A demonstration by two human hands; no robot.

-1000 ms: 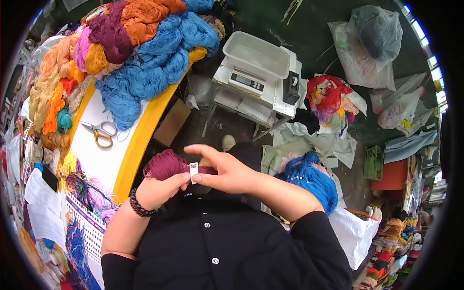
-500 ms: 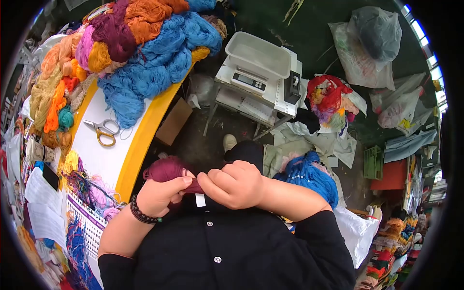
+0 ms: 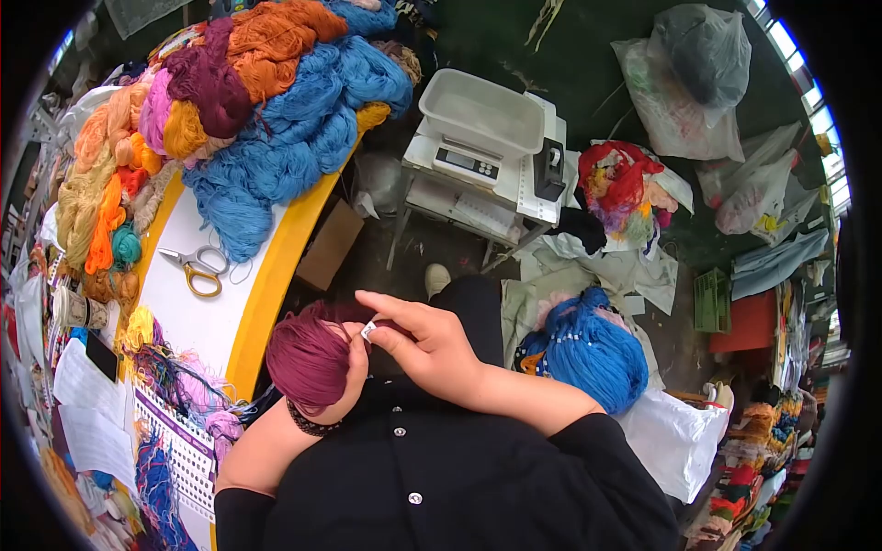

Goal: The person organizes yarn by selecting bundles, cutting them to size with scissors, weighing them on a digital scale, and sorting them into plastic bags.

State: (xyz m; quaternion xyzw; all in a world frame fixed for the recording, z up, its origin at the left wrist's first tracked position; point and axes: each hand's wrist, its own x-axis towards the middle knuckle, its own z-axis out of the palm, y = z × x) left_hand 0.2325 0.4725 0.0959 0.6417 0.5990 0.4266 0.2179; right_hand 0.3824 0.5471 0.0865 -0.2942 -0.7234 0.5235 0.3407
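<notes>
A maroon yarn bundle (image 3: 308, 360) sits in my left hand (image 3: 354, 372), whose fingers wrap round its right side. My right hand (image 3: 427, 349) is just to the right, with thumb and fingers closed on a small white tag (image 3: 368, 331) beside the yarn. The tips of both hands nearly meet at the tag. Part of my left hand is hidden behind the yarn.
On the yellow-edged table (image 3: 241, 308) at left lie scissors (image 3: 200, 269) and a large pile of blue yarn (image 3: 276, 151). A scale with a plastic tray (image 3: 482, 110) stands ahead. Blue yarn (image 3: 597, 354) lies at my right, near plastic bags (image 3: 689, 83).
My left hand has turned, bringing the maroon bundle lower and more into view. My right hand has opened from a fist into a pinch on the white tag, which hung below the hands before.
</notes>
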